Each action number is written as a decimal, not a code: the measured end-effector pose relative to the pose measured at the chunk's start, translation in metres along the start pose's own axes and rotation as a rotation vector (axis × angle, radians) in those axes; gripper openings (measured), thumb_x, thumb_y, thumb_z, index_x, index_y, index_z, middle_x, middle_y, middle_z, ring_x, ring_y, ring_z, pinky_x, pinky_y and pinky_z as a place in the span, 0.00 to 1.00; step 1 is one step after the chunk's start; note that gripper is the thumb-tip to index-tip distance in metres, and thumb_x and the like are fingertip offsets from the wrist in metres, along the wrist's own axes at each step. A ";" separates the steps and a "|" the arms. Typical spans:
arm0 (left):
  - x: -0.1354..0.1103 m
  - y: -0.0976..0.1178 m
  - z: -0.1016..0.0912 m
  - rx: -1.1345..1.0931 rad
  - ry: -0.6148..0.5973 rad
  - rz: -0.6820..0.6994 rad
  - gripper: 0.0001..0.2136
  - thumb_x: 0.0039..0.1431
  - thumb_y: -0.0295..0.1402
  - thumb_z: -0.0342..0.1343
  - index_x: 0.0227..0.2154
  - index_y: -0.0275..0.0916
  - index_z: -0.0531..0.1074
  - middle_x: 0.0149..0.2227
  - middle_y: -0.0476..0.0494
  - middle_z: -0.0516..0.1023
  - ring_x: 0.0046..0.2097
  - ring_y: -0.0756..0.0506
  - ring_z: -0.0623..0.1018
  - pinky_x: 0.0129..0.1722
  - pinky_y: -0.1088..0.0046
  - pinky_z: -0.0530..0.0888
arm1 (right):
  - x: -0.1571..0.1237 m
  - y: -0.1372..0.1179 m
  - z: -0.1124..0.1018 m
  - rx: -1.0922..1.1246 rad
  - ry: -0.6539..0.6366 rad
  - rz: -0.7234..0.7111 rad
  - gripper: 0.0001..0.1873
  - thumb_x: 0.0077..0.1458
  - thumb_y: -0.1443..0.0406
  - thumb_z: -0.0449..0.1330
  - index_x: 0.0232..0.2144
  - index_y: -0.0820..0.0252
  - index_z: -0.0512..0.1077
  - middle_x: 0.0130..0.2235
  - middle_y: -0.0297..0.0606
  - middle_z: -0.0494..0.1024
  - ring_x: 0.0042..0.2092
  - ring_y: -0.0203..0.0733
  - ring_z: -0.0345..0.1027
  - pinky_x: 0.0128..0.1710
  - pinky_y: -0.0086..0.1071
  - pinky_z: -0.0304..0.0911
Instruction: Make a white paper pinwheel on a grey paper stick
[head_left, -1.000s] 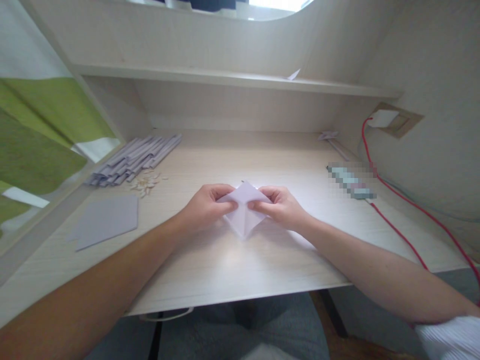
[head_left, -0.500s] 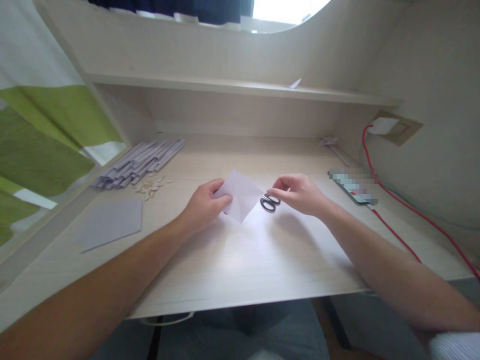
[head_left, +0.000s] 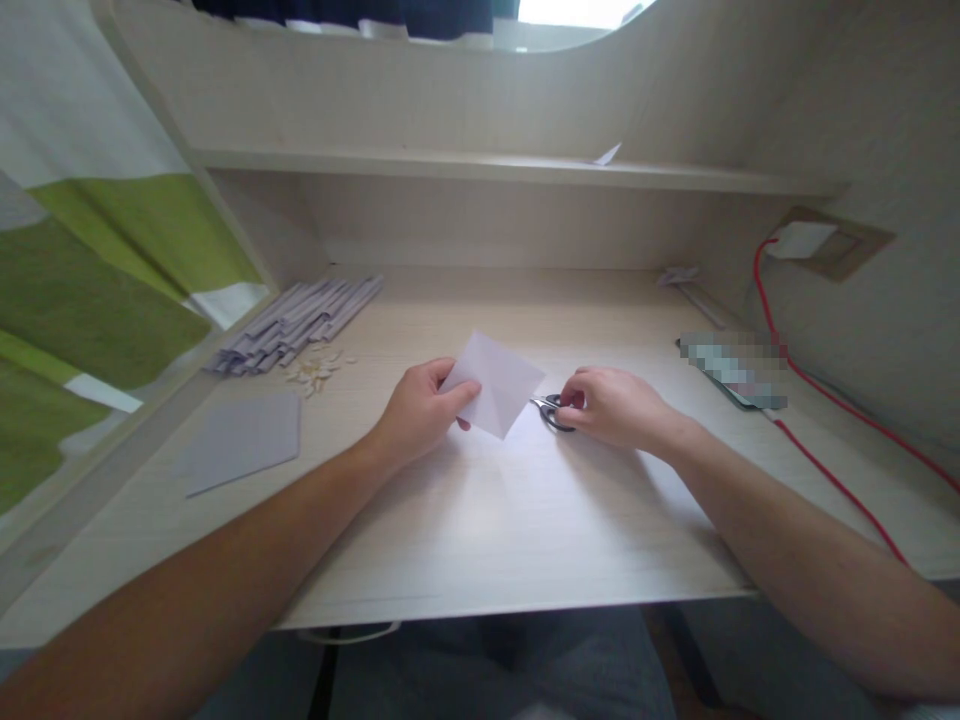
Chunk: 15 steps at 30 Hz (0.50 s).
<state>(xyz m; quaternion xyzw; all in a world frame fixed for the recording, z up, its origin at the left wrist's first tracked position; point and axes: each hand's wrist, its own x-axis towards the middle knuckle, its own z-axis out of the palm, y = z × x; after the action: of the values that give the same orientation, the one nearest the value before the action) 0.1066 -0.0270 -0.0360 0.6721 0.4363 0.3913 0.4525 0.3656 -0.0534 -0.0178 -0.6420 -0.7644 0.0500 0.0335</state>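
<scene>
A pale, creased square sheet of paper (head_left: pixel 499 385) is pinched at its left corner by my left hand (head_left: pixel 424 410), thumb on top, and held above the desk. Close to the paper's right corner is a pair of scissors (head_left: pixel 553 402) with dark handles and metal blades pointing left. My right hand (head_left: pixel 615 405) has its fingers closed on the scissors' handles. Its fingertips partly cover the handle loops.
Folded paper strips (head_left: pixel 300 325) are piled at the left, with small cut scraps (head_left: pixel 319 368) beside them. A paper stack (head_left: pixel 247 440) lies nearer. At the right are a phone (head_left: pixel 731 375), a red cable (head_left: pixel 840 480) and a paper pinwheel-like piece (head_left: pixel 679 277).
My right hand has come down onto the scissors' handles, closing its fingers there. The scissors have turned slightly, showing their blades. The paper stays in my left hand; the view has shifted a little.
</scene>
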 end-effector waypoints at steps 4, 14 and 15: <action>-0.001 0.000 -0.001 -0.064 0.050 0.031 0.10 0.58 0.36 0.60 0.34 0.32 0.77 0.30 0.44 0.79 0.26 0.48 0.77 0.24 0.72 0.75 | -0.006 -0.003 -0.010 0.010 -0.074 0.027 0.10 0.56 0.58 0.62 0.31 0.56 0.81 0.34 0.41 0.84 0.36 0.46 0.74 0.31 0.33 0.56; -0.006 0.013 -0.001 -0.223 0.162 0.027 0.14 0.55 0.39 0.65 0.36 0.32 0.77 0.30 0.45 0.79 0.28 0.47 0.77 0.23 0.73 0.78 | -0.002 0.010 0.000 0.308 -0.133 -0.004 0.10 0.54 0.59 0.62 0.31 0.58 0.80 0.31 0.37 0.83 0.31 0.41 0.72 0.28 0.30 0.58; -0.006 0.014 -0.001 -0.219 0.171 0.025 0.14 0.55 0.40 0.65 0.35 0.32 0.77 0.29 0.45 0.78 0.28 0.47 0.77 0.22 0.73 0.77 | -0.001 0.012 0.001 0.319 -0.150 0.012 0.10 0.53 0.59 0.63 0.29 0.58 0.81 0.29 0.37 0.82 0.30 0.40 0.71 0.27 0.31 0.57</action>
<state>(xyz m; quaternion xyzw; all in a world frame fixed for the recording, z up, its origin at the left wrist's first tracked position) 0.1068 -0.0352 -0.0229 0.5882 0.4196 0.4979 0.4796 0.3778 -0.0524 -0.0201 -0.6275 -0.7433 0.2187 0.0775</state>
